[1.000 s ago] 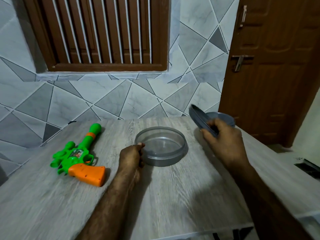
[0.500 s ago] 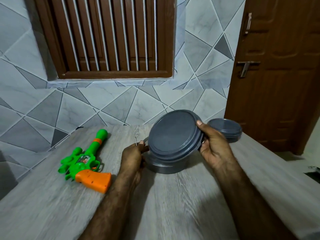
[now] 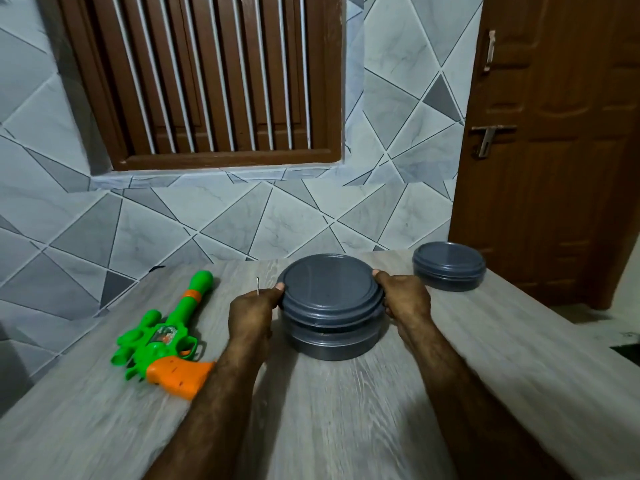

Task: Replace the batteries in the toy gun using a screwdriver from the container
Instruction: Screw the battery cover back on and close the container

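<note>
A round grey container (image 3: 332,345) stands mid-table with its grey lid (image 3: 329,285) lying flat on top. My left hand (image 3: 251,313) is at the lid's left edge, thumb on the rim, fingers curled round a thin screwdriver (image 3: 258,285) whose metal tip pokes up above the fist. My right hand (image 3: 407,299) grips the lid's right edge. The green toy gun (image 3: 162,337) with its orange grip lies on the table to the left, barrel pointing toward the wall, untouched.
A second lidded grey container (image 3: 448,266) sits at the table's (image 3: 346,417) far right corner. The tiled wall (image 3: 242,216) runs along the table's far and left sides. A brown door (image 3: 554,150) stands to the right.
My right hand brought the lid from the right, tilted it over the open container, and it now lies flat on top. The view has shifted closer.
</note>
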Demonstrator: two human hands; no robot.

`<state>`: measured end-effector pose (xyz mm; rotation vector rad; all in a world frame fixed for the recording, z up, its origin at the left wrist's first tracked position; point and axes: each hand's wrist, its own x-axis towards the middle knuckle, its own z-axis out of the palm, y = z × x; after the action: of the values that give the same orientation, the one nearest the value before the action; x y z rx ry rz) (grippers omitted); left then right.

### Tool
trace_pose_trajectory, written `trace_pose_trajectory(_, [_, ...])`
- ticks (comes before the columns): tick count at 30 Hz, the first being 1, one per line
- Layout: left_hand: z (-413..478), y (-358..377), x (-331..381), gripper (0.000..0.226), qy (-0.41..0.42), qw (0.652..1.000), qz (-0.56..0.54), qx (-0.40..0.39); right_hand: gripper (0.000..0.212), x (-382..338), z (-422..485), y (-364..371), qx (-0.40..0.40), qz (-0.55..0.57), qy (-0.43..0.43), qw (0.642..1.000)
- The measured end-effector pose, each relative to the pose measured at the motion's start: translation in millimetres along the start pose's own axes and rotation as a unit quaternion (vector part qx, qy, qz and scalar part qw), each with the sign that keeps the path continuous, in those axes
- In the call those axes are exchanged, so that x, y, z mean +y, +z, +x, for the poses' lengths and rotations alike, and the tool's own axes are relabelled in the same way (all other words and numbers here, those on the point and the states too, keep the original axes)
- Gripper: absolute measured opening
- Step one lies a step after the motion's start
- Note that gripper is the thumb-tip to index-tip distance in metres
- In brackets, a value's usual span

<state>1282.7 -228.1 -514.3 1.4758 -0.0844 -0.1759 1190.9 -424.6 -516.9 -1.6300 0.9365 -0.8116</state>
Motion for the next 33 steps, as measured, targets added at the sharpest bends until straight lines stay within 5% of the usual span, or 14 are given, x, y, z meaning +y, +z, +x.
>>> trace_pose_trajectory(8, [14,3,-15,0.028,-0.005,0.997,0.078,-0.001,0.045,6,5,3,0.001,-0.072,-0.014,0.997])
trace_pose_trajectory(33, [13,-1,-19,0.025,-0.045,0.996,0.077,-0.014,0.038,28,11,5,-0.031,0.028,0.014,0.999])
